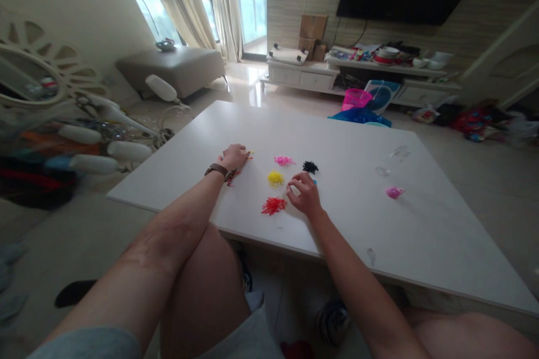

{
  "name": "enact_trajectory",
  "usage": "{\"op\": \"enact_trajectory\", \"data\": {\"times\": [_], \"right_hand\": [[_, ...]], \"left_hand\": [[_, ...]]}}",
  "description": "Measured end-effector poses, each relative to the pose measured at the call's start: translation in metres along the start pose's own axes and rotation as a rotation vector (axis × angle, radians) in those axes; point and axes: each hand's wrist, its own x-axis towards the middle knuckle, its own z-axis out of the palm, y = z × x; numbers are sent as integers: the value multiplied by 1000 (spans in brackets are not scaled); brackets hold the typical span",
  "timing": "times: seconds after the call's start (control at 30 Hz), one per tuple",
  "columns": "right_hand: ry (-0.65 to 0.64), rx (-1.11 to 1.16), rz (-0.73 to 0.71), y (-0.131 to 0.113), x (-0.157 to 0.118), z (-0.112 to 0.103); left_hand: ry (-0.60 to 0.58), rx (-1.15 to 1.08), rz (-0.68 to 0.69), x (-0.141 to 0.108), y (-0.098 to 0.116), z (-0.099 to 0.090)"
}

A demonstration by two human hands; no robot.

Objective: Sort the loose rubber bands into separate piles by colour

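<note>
My left hand (236, 156), with a dark watch on its wrist, is low over a scatter of small mixed-colour pieces (229, 181). Its fingers are bunched, with tiny orange and yellow slivers (251, 154) at the tips. Close to the yellow pile (275, 179) and the red pile (273, 206) is my right hand (305, 193), its fingers curled to the thumb; anything between them is too small to name. The piles look like thin little bands or strips. Behind that hand lie a black pile (310, 166), a pink pile (283, 161) and a partly hidden blue bit (315, 182).
On the white table (357, 151) lie a pink-purple object (394, 192), clear plastic pieces (400, 152) and a small clear item (371, 256) near the front edge. Beyond the table stand a pink basket (356, 99) and a low cabinet (301, 77). A bench (177, 70) is at the far left.
</note>
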Motion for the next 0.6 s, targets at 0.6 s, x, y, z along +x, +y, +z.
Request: {"op": "enact_trajectory", "data": {"times": [0.6], "right_hand": [[53, -25, 24, 5, -2, -2]], "left_hand": [[-84, -247, 213, -18, 14, -6]]}}
